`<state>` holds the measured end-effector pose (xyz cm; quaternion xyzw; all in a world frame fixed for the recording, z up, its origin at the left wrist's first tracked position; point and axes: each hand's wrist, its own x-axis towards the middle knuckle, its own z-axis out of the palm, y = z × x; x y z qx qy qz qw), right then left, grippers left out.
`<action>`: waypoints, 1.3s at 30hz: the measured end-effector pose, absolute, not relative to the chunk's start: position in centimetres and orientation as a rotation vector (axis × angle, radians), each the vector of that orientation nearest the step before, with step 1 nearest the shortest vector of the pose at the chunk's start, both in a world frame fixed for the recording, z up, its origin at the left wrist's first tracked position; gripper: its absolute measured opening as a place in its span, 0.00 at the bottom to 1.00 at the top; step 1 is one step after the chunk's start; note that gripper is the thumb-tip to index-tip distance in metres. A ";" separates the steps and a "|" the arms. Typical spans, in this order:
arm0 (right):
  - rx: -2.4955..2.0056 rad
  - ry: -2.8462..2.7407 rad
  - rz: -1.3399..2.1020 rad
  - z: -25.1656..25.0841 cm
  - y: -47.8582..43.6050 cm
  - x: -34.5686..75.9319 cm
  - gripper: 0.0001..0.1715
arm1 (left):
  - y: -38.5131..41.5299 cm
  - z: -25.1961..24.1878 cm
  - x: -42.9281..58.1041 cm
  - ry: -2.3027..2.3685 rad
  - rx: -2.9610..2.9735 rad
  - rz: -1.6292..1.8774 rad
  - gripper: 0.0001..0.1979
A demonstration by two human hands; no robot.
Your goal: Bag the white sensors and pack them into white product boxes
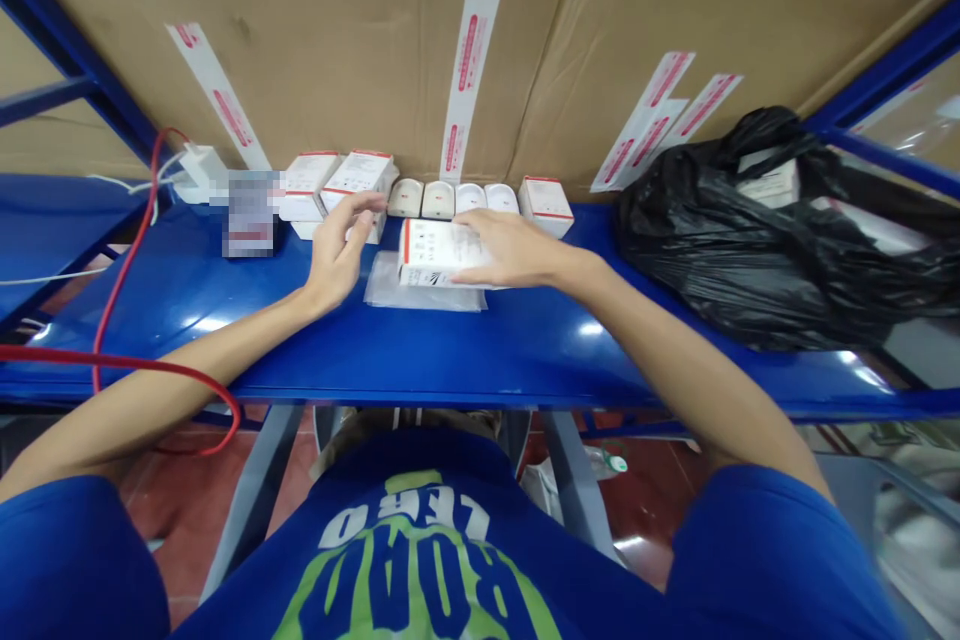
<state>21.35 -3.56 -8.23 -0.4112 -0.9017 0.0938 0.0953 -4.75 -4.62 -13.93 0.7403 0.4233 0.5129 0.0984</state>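
Observation:
A white printed product box (439, 253) lies flat on a clear plastic bag (424, 292) on the blue metal shelf (480, 355). My right hand (514, 250) grips the box's right end, with the thumb along its front edge. My left hand (339, 253) stands just left of it, open and holding nothing, its fingertips over a white box (367, 232). Behind them stand white boxes with red tops (358, 172) and a row of several small white moulded items (437, 199).
A black plastic bag (750, 240) holding white boxes fills the shelf's right side. A pixelated box (250, 212), white plug (201, 172) and red cable (127, 270) lie left. A taped cardboard carton (360, 30) stands behind. A red tile floor (645, 510) shows below.

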 end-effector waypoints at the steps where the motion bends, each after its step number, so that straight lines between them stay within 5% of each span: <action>1: -1.225 -2.690 0.283 -8.7 -3.7 20.4 0.47 | -4.8 -13.8 -4.8 1.253 2.215 1.563 0.25; 6: -1.216 -2.655 0.323 -10.5 -4.1 17.7 0.40 | -5.4 -13.6 -4.9 1.223 2.528 1.355 0.27; 11: -1.244 -2.278 0.421 -11.3 -4.6 19.2 0.21 | -5.0 -14.2 -4.3 1.083 2.798 0.810 0.35; 17: -1.315 -1.961 0.851 -11.5 -5.7 20.6 0.07 | -4.8 -14.6 -4.2 1.145 2.820 0.546 0.37; 22: -1.346 -2.068 1.204 -10.7 -6.2 20.6 0.12 | -4.9 -14.5 -4.3 1.198 2.789 0.574 0.36; 27: -1.289 -2.120 1.166 -10.5 -6.6 20.4 0.23 | -4.9 -14.4 -4.4 1.222 2.803 0.619 0.36; 34: -1.220 -2.220 0.958 -11.6 -6.2 20.4 0.11 | -5.3 -13.9 -4.5 1.120 2.972 0.742 0.37; 39: -1.043 -2.329 0.785 -12.6 -5.9 20.4 0.13 | -5.4 -13.8 -4.5 1.100 3.002 0.768 0.36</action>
